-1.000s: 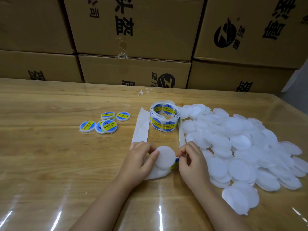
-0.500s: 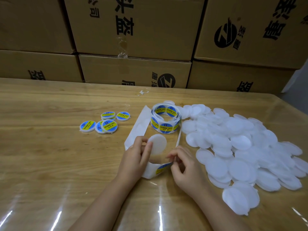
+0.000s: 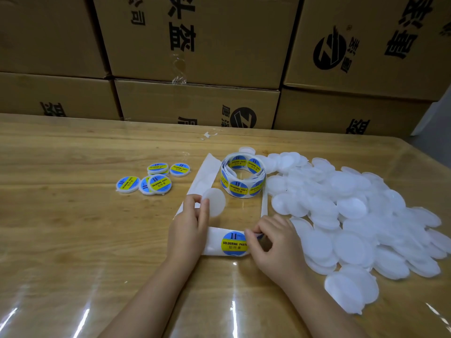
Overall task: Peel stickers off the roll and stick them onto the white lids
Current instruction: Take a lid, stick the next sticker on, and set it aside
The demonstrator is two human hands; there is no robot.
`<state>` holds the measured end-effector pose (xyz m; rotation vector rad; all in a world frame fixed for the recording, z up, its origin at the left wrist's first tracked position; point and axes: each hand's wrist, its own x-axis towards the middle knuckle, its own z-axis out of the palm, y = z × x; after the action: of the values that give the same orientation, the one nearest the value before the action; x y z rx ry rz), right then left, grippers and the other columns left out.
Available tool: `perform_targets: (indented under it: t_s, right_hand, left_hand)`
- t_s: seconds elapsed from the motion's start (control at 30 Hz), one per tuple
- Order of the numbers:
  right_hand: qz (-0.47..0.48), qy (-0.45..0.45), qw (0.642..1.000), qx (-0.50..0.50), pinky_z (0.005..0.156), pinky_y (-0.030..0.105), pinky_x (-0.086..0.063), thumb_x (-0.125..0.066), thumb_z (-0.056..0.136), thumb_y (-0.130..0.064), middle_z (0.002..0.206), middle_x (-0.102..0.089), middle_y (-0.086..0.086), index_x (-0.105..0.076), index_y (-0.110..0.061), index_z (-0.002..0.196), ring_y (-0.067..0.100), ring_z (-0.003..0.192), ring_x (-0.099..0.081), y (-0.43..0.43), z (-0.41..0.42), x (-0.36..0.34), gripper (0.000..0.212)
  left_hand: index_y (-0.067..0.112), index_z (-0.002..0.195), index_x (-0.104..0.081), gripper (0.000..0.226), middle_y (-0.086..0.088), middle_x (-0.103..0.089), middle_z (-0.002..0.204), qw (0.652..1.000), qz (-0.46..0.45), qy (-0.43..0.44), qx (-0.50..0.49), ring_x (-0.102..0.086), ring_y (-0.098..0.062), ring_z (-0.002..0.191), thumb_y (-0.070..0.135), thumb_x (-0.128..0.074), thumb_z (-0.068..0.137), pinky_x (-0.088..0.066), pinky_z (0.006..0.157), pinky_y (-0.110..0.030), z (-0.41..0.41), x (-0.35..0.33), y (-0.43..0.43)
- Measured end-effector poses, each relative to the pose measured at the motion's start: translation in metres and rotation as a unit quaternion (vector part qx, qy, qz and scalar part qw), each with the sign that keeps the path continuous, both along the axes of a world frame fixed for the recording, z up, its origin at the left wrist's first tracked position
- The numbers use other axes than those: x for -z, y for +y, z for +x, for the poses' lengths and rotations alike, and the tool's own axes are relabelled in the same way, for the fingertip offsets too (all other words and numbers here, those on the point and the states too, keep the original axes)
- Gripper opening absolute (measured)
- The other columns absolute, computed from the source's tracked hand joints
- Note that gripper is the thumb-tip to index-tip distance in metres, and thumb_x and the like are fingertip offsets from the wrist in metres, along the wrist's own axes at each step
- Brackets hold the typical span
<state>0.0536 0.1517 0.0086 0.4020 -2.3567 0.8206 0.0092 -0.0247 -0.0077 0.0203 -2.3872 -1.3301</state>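
view: head-worn | faces: forward, down | range: close over table [image 3: 73,240]

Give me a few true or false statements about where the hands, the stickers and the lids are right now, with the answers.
1. The left hand holds a plain white lid. True.
2. The sticker roll sits on top of the pile of white lids. False: it stands on the table beside the pile's left edge.
3. The right hand pinches the edge of a sticker on the backing strip. True.
4. The labelled lids lie right of the pile. False: they lie left of the roll.
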Motion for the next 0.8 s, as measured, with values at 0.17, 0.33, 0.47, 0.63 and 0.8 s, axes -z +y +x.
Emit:
perform_targets:
  t_s: [0.17, 0.33, 0.47, 0.63, 0.8]
  right_hand:
    - [-0.005, -0.014, 0.999, -0.037, 0.062, 0.031, -0.041, -0.055, 0.081, -0.03, 0.064, -0.048, -0.015, -0.054, -0.019, 0.066, 0.008, 0.067, -0.042, 0.0, 0.002, 0.001, 0.018]
    - [0.0, -0.037, 0.997, -0.075, 0.067, 0.033, -0.041, -0.058, 0.083, -0.024, 0.068, -0.047, -0.018, -0.058, -0.019, 0.071, 0.008, 0.071, -0.043, -0.001, 0.001, -0.001, 0.014]
    - [-0.012, -0.046, 0.993, -0.105, 0.069, 0.032, -0.043, -0.061, 0.086, -0.022, 0.071, -0.051, -0.018, -0.062, -0.017, 0.074, 0.01, 0.073, -0.045, -0.002, 0.001, -0.002, 0.013]
    - [-0.032, -0.059, 0.99, -0.126, 0.07, 0.024, -0.042, -0.063, 0.088, -0.018, 0.075, -0.056, -0.016, -0.064, -0.016, 0.078, 0.01, 0.076, -0.048, -0.001, 0.001, -0.002, 0.01]
    - [-0.033, -0.069, 0.986, -0.147, 0.075, 0.022, -0.043, -0.062, 0.088, -0.023, 0.083, -0.059, -0.015, -0.066, -0.018, 0.086, 0.01, 0.081, -0.051, -0.002, 0.002, -0.001, 0.007]
  left_hand:
    - [0.031, 0.089, -0.042, 0.014, 0.014, -0.052, 0.048, 1.0, -0.01, 0.002, -0.025, -0.051, -0.02, 0.06, 0.044, -0.039, 0.093, -0.026, 0.048, -0.03, -0.001, 0.0, -0.002]
    - [0.015, 0.083, -0.057, 0.019, 0.006, -0.061, 0.054, 0.975, -0.163, 0.137, -0.068, -0.055, -0.027, 0.057, 0.03, -0.051, 0.094, -0.032, 0.067, -0.031, 0.005, -0.009, 0.002]
    - [0.013, 0.082, -0.06, 0.028, 0.007, -0.06, 0.055, 0.97, -0.163, 0.18, -0.026, -0.052, -0.021, 0.05, 0.034, -0.044, 0.09, -0.032, 0.069, -0.028, 0.008, -0.012, 0.004]
    - [0.017, 0.085, -0.059, 0.024, 0.016, -0.035, 0.043, 0.986, -0.087, 0.132, 0.046, -0.039, -0.012, 0.048, 0.038, -0.051, 0.094, -0.024, 0.051, -0.016, 0.012, -0.013, 0.006]
    - [0.033, 0.084, -0.048, 0.01, 0.013, -0.049, 0.048, 0.989, -0.053, 0.094, 0.104, -0.04, -0.005, 0.047, 0.033, -0.054, 0.092, -0.028, 0.048, -0.015, 0.014, -0.009, 0.01]
